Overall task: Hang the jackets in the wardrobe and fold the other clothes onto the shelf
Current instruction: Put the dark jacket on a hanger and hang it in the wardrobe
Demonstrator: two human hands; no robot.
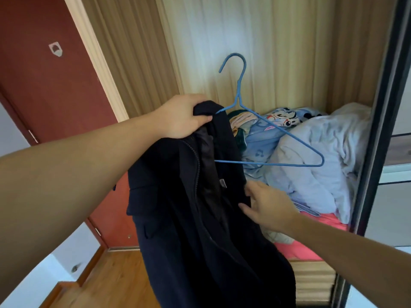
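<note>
Only half on its thin blue wire hanger (pixel 270 130), the dark navy zip jacket (pixel 200 218) is pinched at the collar by the left hand (pixel 182 116), the right hand (pixel 266 205) touches it with spread fingers, and the crumpled pale clothes on the wardrobe shelf (pixel 311 163) lie unfolded.

Heaped clothes (pixel 311 152) fill the wardrobe shelf (pixel 311 262) — open room above them, up the wooden back panel (pixel 278 52).

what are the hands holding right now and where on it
The left hand grips the dark jacket at its collar, over one end of the blue hanger. The right hand only touches the jacket's front edge.
</note>
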